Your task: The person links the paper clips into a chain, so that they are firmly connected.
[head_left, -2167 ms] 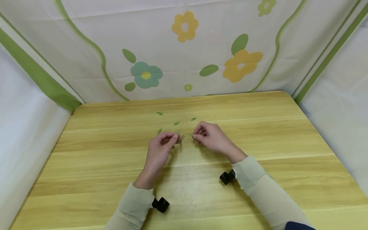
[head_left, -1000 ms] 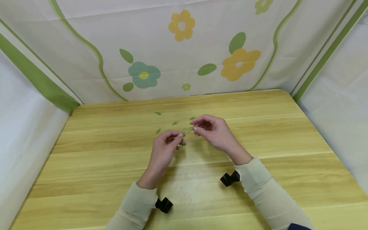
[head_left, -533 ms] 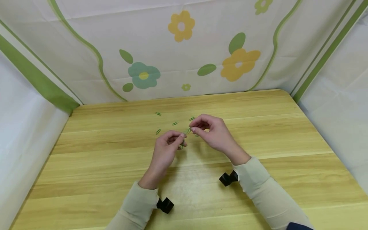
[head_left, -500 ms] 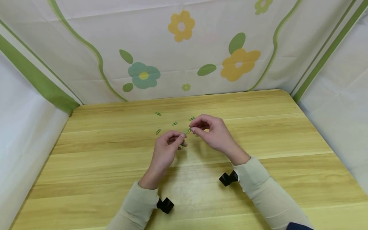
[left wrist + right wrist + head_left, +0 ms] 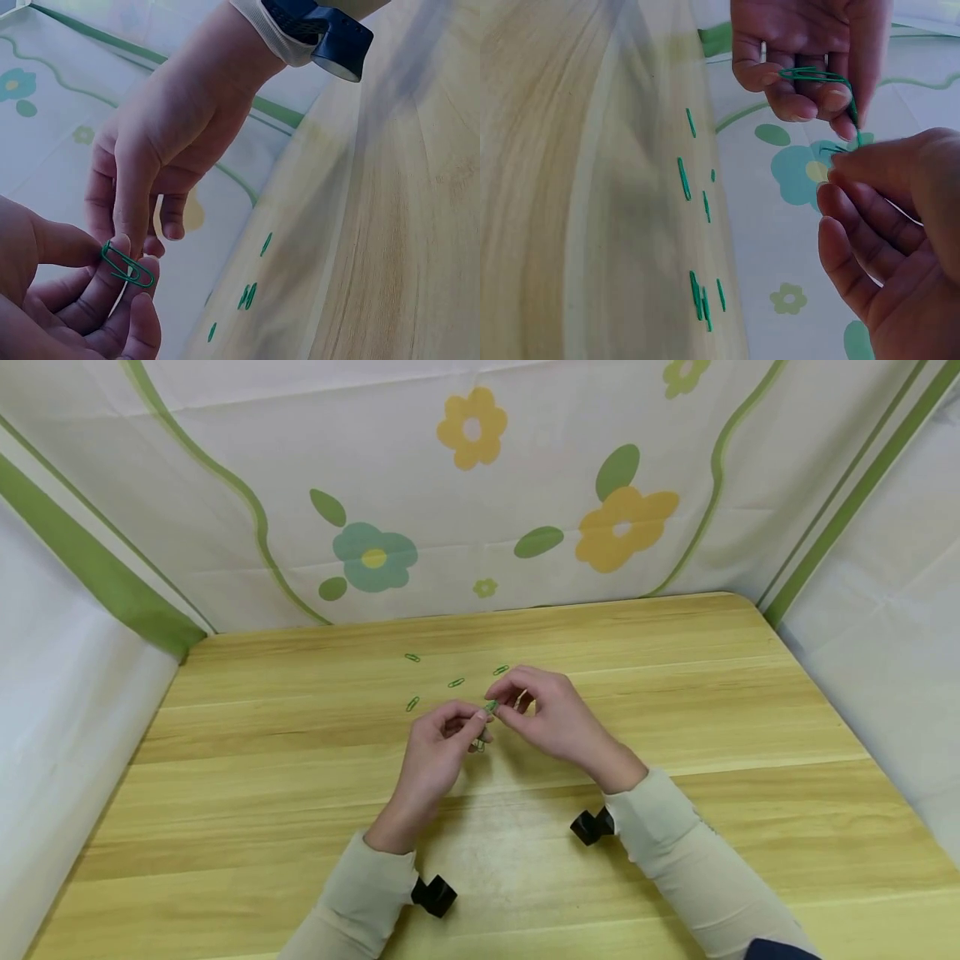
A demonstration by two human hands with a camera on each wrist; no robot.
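My left hand (image 5: 442,739) holds green paper clips between thumb and fingers. In the right wrist view one clip (image 5: 802,73) lies across the left fingers, and a second clip (image 5: 853,105), seen edge-on, runs down from its end at the left fingertips. My right hand (image 5: 543,714) pinches a green clip (image 5: 834,150) right at the lower end of that second clip. From the left wrist, a clip (image 5: 127,266) shows its wire loops at my left fingertips, overlapping the right thumb and fingers. Another clip (image 5: 481,746) shows below the left fingers in the head view.
Several loose green clips lie on the wooden table (image 5: 300,810) beyond the hands, among them a far-left clip (image 5: 412,657), a middle clip (image 5: 457,682), a nearer clip (image 5: 412,703) and a right clip (image 5: 501,670). Behind the table hangs a flowered curtain (image 5: 262,427).
My right hand first rose with a clip, then came down and left, so both hands' fingertips now meet. The left hand has shifted slightly right. Loose clips in the head view lie as before.
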